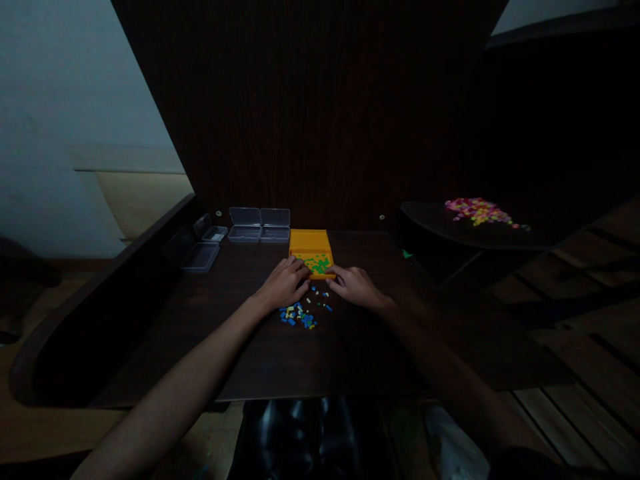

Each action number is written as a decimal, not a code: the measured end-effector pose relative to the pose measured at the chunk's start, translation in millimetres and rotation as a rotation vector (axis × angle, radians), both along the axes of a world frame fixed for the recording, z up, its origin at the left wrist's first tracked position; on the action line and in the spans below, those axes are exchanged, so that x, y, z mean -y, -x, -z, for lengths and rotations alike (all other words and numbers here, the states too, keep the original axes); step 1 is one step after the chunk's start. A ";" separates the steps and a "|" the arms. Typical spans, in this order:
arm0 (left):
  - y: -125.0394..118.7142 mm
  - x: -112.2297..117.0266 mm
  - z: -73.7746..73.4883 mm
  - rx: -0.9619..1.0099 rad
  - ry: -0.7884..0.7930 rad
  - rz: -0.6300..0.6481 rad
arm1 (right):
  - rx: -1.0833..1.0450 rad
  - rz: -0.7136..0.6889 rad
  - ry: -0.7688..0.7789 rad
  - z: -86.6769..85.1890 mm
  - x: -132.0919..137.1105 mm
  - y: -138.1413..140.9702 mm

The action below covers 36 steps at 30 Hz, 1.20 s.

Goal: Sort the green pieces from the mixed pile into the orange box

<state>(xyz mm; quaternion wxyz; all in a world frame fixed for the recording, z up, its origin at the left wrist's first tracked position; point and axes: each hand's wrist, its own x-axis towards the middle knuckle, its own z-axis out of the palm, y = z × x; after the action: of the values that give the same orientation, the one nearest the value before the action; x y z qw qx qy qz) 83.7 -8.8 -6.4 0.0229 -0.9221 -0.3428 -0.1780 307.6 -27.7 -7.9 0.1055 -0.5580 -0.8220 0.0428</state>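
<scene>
An open yellow plastic box (309, 240) lies on the dark wooden desk with its lid tipped back. Small green pieces (320, 263) are scattered over the box's floor. At its front left corner is my left hand (286, 283), fingers bent over the rim and thumb lower down. My right hand (354, 285) has its thumb and forefinger around the front right corner. Just in front of the box, between my hands and nearer the left, lies a loose pile of small blue, white and yellow building bricks (300, 316).
Clear plastic cases (260, 232) stand with lids up behind my left hand, with another clear case (201, 257) to their left. A raised shelf (425, 217) on the right carries a heap of pink and yellow pieces (477, 211). A green scrap (407, 254) lies below it.
</scene>
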 end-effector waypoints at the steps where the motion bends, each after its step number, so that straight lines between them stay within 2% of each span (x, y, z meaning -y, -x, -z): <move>1: -0.1 0.1 -0.2 -0.007 -0.001 -0.003 | 0.001 0.000 0.001 0.4 -0.2 -0.2; 36: -0.6 -0.4 1.0 0.014 0.024 0.020 | -0.010 -0.019 -0.001 1.5 -1.1 -1.0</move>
<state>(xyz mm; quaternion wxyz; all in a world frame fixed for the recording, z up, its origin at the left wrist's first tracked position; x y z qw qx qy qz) 84.4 -8.3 -7.4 0.0075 -0.9245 -0.3356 -0.1807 308.6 -26.6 -9.3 0.1095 -0.5500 -0.8267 0.0460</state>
